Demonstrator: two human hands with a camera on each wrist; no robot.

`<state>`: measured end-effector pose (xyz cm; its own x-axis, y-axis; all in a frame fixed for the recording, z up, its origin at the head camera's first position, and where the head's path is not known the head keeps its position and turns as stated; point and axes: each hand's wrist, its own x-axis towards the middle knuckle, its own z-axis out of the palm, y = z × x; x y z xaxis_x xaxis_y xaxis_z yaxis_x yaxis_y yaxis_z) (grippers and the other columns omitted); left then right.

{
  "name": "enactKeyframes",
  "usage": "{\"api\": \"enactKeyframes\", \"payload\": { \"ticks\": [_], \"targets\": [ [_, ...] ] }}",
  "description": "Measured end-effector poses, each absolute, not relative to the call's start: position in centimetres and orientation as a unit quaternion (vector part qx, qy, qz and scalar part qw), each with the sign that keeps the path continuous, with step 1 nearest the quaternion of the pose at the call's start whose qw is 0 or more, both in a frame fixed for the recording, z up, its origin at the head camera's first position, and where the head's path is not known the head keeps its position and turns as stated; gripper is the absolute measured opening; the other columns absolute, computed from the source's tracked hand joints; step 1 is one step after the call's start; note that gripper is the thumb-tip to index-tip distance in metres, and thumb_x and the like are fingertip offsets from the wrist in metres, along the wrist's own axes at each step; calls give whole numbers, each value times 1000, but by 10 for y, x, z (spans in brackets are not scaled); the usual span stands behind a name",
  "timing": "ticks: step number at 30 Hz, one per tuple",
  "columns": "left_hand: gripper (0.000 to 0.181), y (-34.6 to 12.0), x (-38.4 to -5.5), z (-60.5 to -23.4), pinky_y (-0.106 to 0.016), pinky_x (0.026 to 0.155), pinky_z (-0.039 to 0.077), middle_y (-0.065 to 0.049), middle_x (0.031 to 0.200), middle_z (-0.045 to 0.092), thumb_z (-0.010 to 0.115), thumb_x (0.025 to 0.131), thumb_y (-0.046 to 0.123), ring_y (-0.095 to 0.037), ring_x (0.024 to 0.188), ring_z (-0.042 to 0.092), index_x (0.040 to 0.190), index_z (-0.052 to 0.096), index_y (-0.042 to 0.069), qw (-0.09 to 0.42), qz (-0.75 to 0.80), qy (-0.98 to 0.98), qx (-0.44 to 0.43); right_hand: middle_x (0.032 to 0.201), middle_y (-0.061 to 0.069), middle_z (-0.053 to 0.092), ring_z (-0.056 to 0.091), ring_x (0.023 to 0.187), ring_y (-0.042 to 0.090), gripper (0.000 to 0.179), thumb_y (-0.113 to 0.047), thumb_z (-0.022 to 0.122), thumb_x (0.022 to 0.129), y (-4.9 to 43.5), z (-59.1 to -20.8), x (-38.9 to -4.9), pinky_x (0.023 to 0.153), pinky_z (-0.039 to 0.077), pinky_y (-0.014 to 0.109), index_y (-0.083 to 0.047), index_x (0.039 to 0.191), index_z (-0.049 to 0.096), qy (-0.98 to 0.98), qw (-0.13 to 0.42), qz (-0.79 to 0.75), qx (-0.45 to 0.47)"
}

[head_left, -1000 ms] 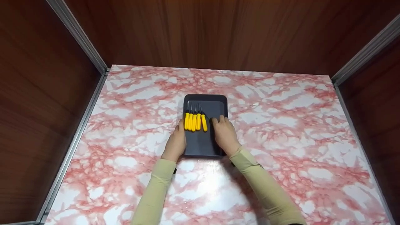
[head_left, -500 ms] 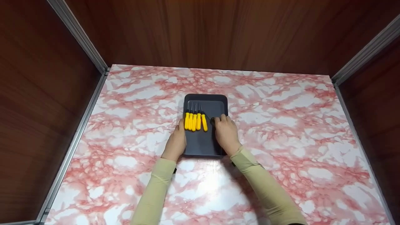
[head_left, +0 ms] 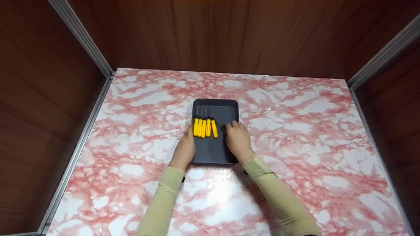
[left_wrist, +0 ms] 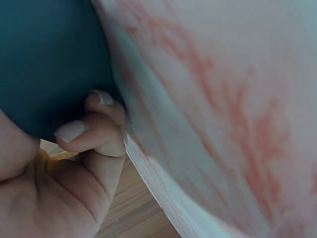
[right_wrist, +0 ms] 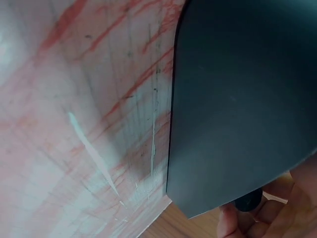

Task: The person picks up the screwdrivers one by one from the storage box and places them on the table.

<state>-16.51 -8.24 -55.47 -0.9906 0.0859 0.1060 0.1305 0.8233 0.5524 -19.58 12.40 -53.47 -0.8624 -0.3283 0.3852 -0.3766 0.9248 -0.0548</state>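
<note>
A dark grey rectangular tray point(head_left: 213, 152) lies in the middle of the table. In its left half several yellow-handled screwdrivers point(head_left: 204, 127) lie side by side, thin shafts pointing away from me; the rightmost one tilts slightly. My left hand point(head_left: 184, 149) grips the tray's left wall, its fingers bent against the wall point(left_wrist: 49, 54) in the left wrist view. At the right rim, my right hand point(head_left: 239, 141) holds a black-handled tool point(head_left: 223, 128) with a thin shaft slanting up toward the screwdrivers. Its black round end point(right_wrist: 248, 201) shows between the fingers in the right wrist view.
The table point(head_left: 131, 131) has a red and white marbled top. Dark wooden panels point(head_left: 210, 36) with metal corner rails point(head_left: 95, 49) enclose it at the back and both sides.
My right hand and the black-handled tool have shifted very slightly to the right since the first frame. The left hand, tray and screwdrivers stay practically where they were.
</note>
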Motion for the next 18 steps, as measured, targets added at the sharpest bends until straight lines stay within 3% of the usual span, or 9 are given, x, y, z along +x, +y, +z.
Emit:
{"api": "enactKeyframes", "payload": {
  "ticks": [18],
  "targets": [
    [48,-84,-165,-557,-47,70,51,-28,111,57,43,96,-3,-38,81,63,141,27,-3,54,-285,-954,-72,81,14,55,53,76,33,8,-1,63,82,133,-525,-190,68,45,44,1,90,64,-961,185,94,181]
  ]
}}
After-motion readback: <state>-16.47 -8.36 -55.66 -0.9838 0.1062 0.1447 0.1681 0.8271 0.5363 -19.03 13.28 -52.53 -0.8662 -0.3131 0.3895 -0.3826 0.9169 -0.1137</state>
